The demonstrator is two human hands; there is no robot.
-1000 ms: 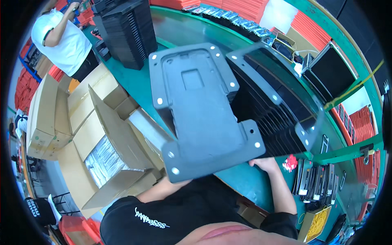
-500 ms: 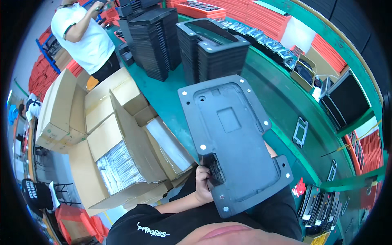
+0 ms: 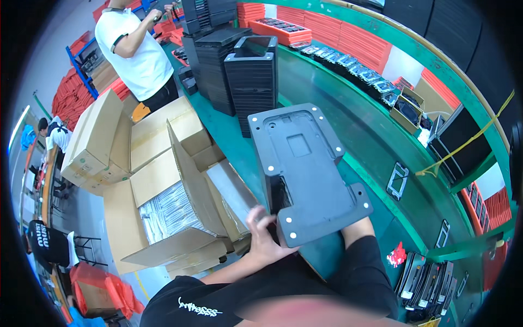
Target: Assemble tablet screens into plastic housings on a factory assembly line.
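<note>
Dark tray [image 3: 313, 182], right hand [image 3: 355, 231] mostly hidden behind, left hand [image 3: 266, 244] alongside

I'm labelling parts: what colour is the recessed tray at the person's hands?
The recessed tray is dark grey, best seen in the head view.

The near tray stack [image 3: 309, 174] is right of the cartons [image 3: 155, 177], before another stack [image 3: 250, 84].

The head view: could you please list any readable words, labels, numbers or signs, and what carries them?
White script on the wearer's black shirt: not copied.
Pale letters on another person's black top: not copied.
Green print on a brown carton: too small.
White labels on dark pieces: too small.
</note>
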